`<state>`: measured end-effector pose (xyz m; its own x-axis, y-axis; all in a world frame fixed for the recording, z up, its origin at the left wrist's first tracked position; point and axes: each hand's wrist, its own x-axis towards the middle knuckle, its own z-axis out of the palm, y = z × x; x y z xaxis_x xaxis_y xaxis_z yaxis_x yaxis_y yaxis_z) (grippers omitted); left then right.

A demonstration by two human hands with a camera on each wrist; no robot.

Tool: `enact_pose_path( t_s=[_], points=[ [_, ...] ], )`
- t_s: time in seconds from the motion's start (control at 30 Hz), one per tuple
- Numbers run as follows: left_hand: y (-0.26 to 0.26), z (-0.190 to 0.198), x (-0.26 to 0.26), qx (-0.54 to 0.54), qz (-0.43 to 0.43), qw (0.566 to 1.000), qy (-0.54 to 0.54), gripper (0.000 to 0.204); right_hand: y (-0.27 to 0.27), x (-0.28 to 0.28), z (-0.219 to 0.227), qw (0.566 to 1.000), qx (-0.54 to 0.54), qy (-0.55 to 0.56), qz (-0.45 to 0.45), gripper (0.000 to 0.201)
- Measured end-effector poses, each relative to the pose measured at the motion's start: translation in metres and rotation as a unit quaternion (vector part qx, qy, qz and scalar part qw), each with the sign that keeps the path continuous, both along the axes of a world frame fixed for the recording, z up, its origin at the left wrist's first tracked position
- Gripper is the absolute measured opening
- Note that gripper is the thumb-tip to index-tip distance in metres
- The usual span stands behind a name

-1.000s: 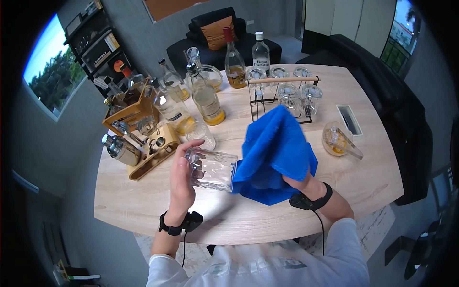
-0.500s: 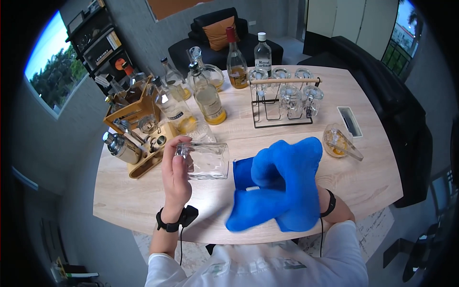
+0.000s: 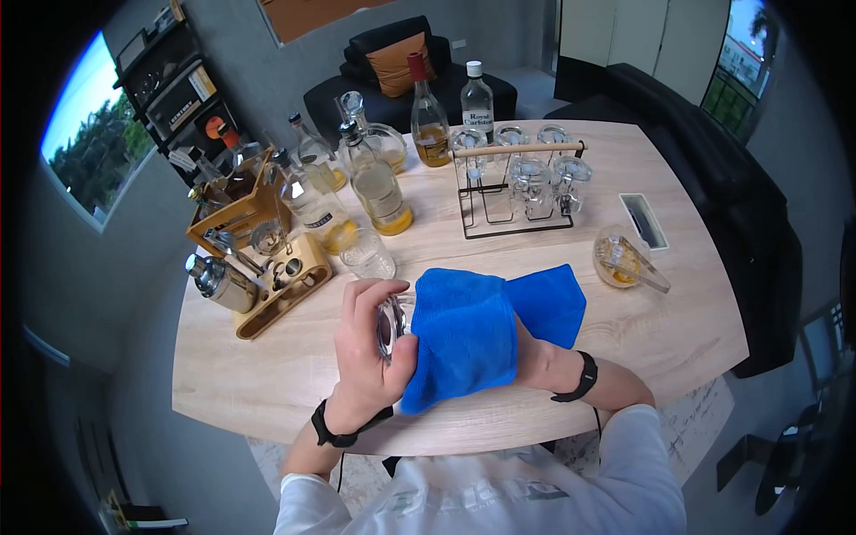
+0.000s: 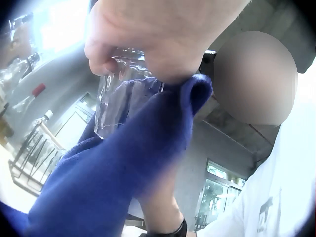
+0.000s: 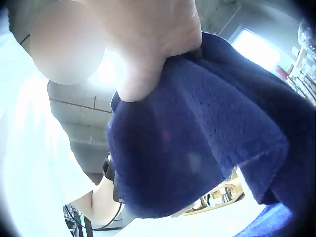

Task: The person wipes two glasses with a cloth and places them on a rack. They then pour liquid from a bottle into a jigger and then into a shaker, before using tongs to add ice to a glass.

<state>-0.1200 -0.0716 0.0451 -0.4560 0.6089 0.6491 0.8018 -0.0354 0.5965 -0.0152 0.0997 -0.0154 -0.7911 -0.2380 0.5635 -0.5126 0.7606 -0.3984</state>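
My left hand [image 3: 367,348] grips a clear drinking glass [image 3: 390,326] by one end, the fingers over it and the thumb underneath, with the glass lying on its side above the table. A blue cloth [image 3: 468,325] covers the glass's other end in the head view. In the left wrist view the ribbed glass wall [image 4: 109,101] shows blue fabric through it. My right hand [image 3: 538,360] holds the cloth, its fingers mostly hidden beneath the folds. In the right wrist view the thumb [image 5: 136,86] lies against the fabric, which hangs down from the hand.
A second glass [image 3: 367,257] stands just beyond my left hand. Several bottles [image 3: 382,192] are behind it. At left sit a wooden bar-tool stand [image 3: 290,301] and a shaker [image 3: 223,283]. A wire rack [image 3: 517,234] holds upturned mugs; a bowl with tongs [image 3: 615,267] stands right.
The cloth, bunched apart from the glass half a second ago, has come left against the glass and now covers its right end. My left hand has moved slightly right and turned over the glass.
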Motion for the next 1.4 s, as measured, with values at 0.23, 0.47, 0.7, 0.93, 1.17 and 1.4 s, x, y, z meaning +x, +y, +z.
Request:
enact_pose_path(
  t_s=[0.23, 0.47, 0.7, 0.93, 1.17, 1.4],
  points=[
    [0.000, -0.004, -0.006, -0.015, -0.023, 0.990, 0.139, 0.053, -0.001, -0.005, 0.011, 0.995, -0.096, -0.023, 0.006, 0.050],
    [-0.009, -0.014, -0.022, 0.027, -0.117, 0.979, 0.163, 0.057, 0.001, -0.007, -0.001, 0.920, -0.340, -0.161, 0.109, 0.037],
    [-0.013, -0.012, -0.024, 0.062, -0.074, 0.987, 0.131, 0.093, 0.008, 0.008, 0.017, 0.803, -0.522, -0.230, 0.173, 0.039],
    [-0.026, -0.030, -0.018, -0.126, -0.153, 0.959, -0.204, 0.086, 0.025, 0.015, 0.019, 0.986, -0.103, 0.112, 0.072, 0.046],
    [-0.014, -0.006, -0.002, -0.097, -0.179, 0.914, -0.351, 0.052, 0.024, 0.011, 0.029, 0.986, -0.130, 0.107, 0.000, 0.039],
    [0.001, -0.021, -0.002, -0.039, -0.113, 0.961, -0.248, 0.060, 0.017, 0.007, 0.023, 0.987, 0.000, 0.161, -0.030, 0.037]
  ],
)
